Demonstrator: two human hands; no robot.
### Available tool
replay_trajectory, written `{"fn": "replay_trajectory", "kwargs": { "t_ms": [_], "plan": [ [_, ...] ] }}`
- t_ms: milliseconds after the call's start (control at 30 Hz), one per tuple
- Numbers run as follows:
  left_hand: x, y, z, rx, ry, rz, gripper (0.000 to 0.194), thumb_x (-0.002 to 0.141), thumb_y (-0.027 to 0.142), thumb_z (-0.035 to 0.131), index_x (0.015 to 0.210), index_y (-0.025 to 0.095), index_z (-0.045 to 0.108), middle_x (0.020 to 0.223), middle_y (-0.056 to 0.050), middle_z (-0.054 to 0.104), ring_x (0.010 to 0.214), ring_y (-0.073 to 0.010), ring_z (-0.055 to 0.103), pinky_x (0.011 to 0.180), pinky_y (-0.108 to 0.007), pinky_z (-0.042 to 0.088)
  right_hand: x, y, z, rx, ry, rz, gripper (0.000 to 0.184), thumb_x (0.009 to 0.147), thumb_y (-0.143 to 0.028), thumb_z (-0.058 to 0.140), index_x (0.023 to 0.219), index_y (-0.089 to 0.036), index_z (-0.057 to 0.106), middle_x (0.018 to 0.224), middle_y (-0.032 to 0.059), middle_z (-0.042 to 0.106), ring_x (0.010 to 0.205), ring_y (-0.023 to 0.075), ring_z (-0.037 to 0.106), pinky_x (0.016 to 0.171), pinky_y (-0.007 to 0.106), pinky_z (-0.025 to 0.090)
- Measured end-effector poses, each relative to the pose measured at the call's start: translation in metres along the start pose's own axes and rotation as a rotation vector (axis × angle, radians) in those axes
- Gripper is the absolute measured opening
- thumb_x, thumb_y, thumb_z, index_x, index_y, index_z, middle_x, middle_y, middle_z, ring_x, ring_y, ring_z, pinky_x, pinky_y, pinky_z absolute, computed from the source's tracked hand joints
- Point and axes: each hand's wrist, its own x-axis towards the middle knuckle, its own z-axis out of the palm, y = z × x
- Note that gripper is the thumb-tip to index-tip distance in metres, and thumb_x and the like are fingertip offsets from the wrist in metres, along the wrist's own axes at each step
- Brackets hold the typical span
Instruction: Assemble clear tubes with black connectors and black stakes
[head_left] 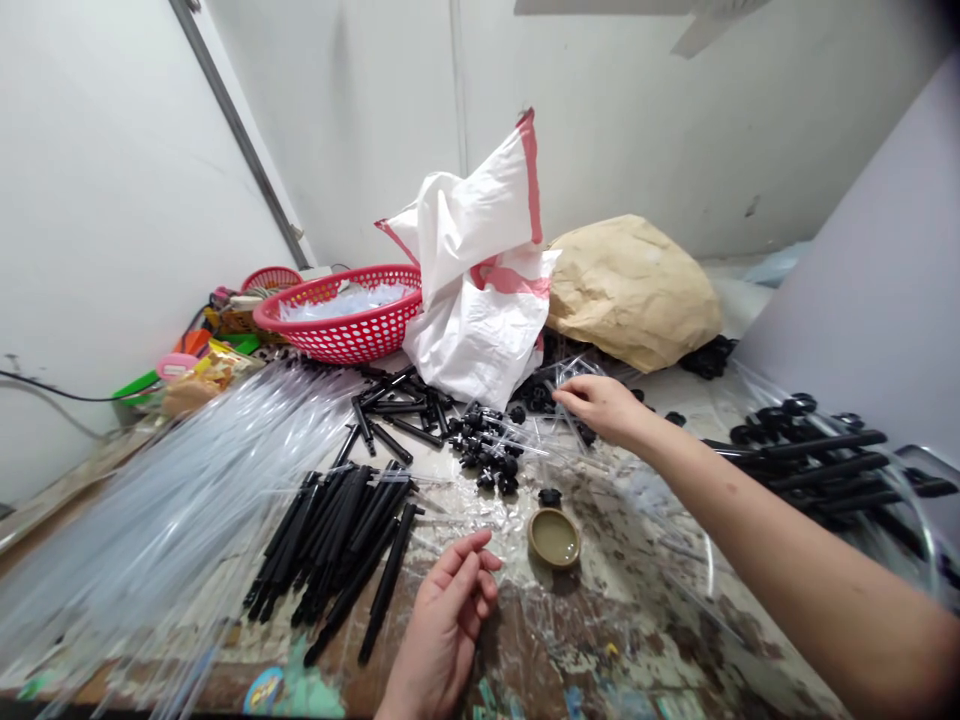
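Observation:
Low in the middle, my left hand (452, 612) is palm inward with its fingers loosely curled and apart, and nothing shows in it. Beside it on the left lies a bundle of black tubes (337, 540). My right hand (604, 408) reaches over a pile of short clear tubes (577, 372) and small black fittings. Its thumb and fingertips are pressed together; what they hold, if anything, is hidden. A cluster of black caps (487, 450) with thin clear tubes sits between the hands. A small round bowl of liquid (554, 539) stands right of my left hand, with one black cap (550, 497) behind it.
Long clear tubes (172, 500) cover the left side. Behind are a red perforated basket (341, 335), a white sack (480, 300) and a brown paper bag (634, 290). Black tubes with round ends (817, 460) lie at the right, by a pale panel (870, 280).

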Motion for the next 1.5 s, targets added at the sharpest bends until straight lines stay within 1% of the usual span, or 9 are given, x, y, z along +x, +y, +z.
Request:
{"fn": "replay_trajectory", "kwargs": {
  "t_ms": [167,367,467,633,800,1000,1167,1300,1500],
  "plan": [
    [0.000,0.001,0.001,-0.020,0.027,-0.013,0.030,0.072,0.024,0.072,0.100,0.014,0.067,0.080,-0.004,0.062,0.063,-0.0056,0.051,0.055,-0.014,0.041,0.030,-0.002,0.019,-0.073,-0.059,0.020,0.025,0.085,-0.024,0.046,0.092,-0.017,0.070,0.097,0.0083,0.068,0.088,0.0183,0.061,0.074,0.023,0.042],
    [0.000,0.000,0.000,-0.027,0.038,-0.028,0.032,0.069,0.025,0.074,0.098,0.013,0.068,0.079,-0.004,0.062,0.062,-0.0054,0.051,0.055,-0.014,0.041,0.017,0.021,0.052,-0.156,-0.113,0.092,0.022,0.072,-0.013,0.058,0.090,-0.020,0.069,0.100,0.0083,0.065,0.090,0.0202,0.059,0.071,0.025,0.041],
    [0.001,0.000,0.001,-0.029,0.047,-0.030,0.035,0.067,0.027,0.076,0.098,0.013,0.068,0.078,-0.004,0.062,0.061,-0.0053,0.051,0.054,-0.014,0.041,0.013,0.027,0.050,-0.132,-0.114,0.088,0.013,0.073,-0.016,0.057,0.077,-0.020,0.068,0.091,0.0055,0.066,0.083,0.0180,0.059,0.066,0.023,0.041],
    [0.001,0.002,0.002,-0.026,0.061,-0.041,0.035,0.065,0.027,0.077,0.096,0.013,0.069,0.078,-0.005,0.062,0.060,-0.0053,0.050,0.055,-0.014,0.042,0.011,0.032,0.022,-0.024,-0.073,0.081,0.013,0.077,-0.023,0.054,0.077,-0.018,0.066,0.073,0.0012,0.066,0.069,0.0142,0.059,0.059,0.021,0.041],
    [0.001,0.003,0.002,-0.026,0.068,-0.062,0.034,0.066,0.026,0.077,0.097,0.014,0.068,0.079,-0.004,0.062,0.061,-0.0053,0.051,0.056,-0.014,0.043,0.017,0.008,0.004,0.093,-0.026,0.068,0.020,0.079,-0.031,0.054,0.085,-0.018,0.067,0.075,0.0004,0.068,0.067,0.0130,0.059,0.057,0.020,0.043],
    [0.000,0.003,0.003,-0.026,0.082,-0.051,0.035,0.066,0.027,0.077,0.097,0.014,0.069,0.079,-0.005,0.062,0.062,-0.0056,0.051,0.056,-0.014,0.043,0.031,-0.002,0.020,0.086,-0.107,0.051,0.027,0.086,-0.027,0.045,0.096,-0.018,0.068,0.071,0.0011,0.068,0.060,0.0116,0.060,0.057,0.019,0.044],
    [0.000,0.003,0.003,-0.028,0.091,-0.044,0.034,0.067,0.026,0.076,0.097,0.013,0.069,0.078,-0.005,0.062,0.060,-0.0053,0.051,0.055,-0.014,0.043,0.021,0.028,0.044,-0.095,-0.140,0.056,0.025,0.076,-0.010,0.052,0.087,-0.021,0.072,0.090,0.0058,0.064,0.081,0.0173,0.059,0.070,0.023,0.042],
    [0.000,0.003,0.003,-0.028,0.094,-0.054,0.034,0.066,0.025,0.077,0.097,0.013,0.069,0.078,-0.005,0.063,0.061,-0.0055,0.051,0.055,-0.014,0.043,0.012,0.031,0.059,-0.173,-0.128,0.033,0.024,0.073,-0.009,0.054,0.081,-0.023,0.072,0.098,0.0085,0.060,0.095,0.0232,0.054,0.070,0.025,0.040],
    [0.001,0.003,0.003,-0.049,0.107,-0.056,0.038,0.062,0.025,0.080,0.096,0.012,0.068,0.076,-0.004,0.062,0.058,-0.0045,0.051,0.051,-0.012,0.041,0.018,0.028,0.052,-0.127,-0.067,-0.007,0.014,0.071,-0.011,0.058,0.074,-0.020,0.068,0.096,0.0080,0.059,0.094,0.0222,0.053,0.071,0.025,0.040]
  ]
}}
